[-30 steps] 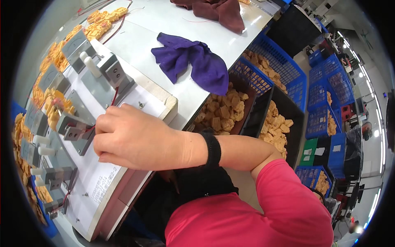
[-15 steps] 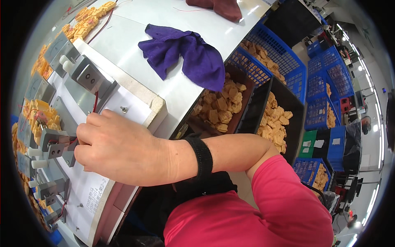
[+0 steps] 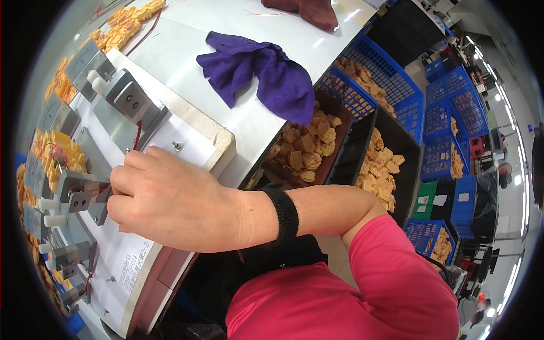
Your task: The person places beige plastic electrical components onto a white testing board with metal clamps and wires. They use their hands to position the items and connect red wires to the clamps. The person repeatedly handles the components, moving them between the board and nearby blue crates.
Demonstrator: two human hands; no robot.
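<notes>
My right hand point(image 3: 170, 198) reaches in from the right, a black band point(image 3: 281, 214) round its wrist. Its fingers are curled closed, with the back of the hand toward me; whatever they hold, if anything, is hidden. The knuckles are beside a grey test fixture with metal blocks, one a two-hole block point(image 3: 131, 101) with a red wire and a white knob point(image 3: 98, 83). Another grey block point(image 3: 79, 199) stands just left of the fingers. Beyond it a yellow moulded plastic part point(image 3: 62, 156) sits on the fixture. My left hand is not in view.
A purple cloth point(image 3: 258, 73) lies on the white table point(image 3: 175, 51). Several yellow parts point(image 3: 122, 31) rest at the far left. On the right, a brown bin point(image 3: 340, 113), a black bin point(image 3: 405, 190) and blue crates point(image 3: 408, 102) hold tan pieces.
The view has shifted slightly, so the fixture and cloth appear a little farther right. My right hand stays closed in nearly the same place by the fixture.
</notes>
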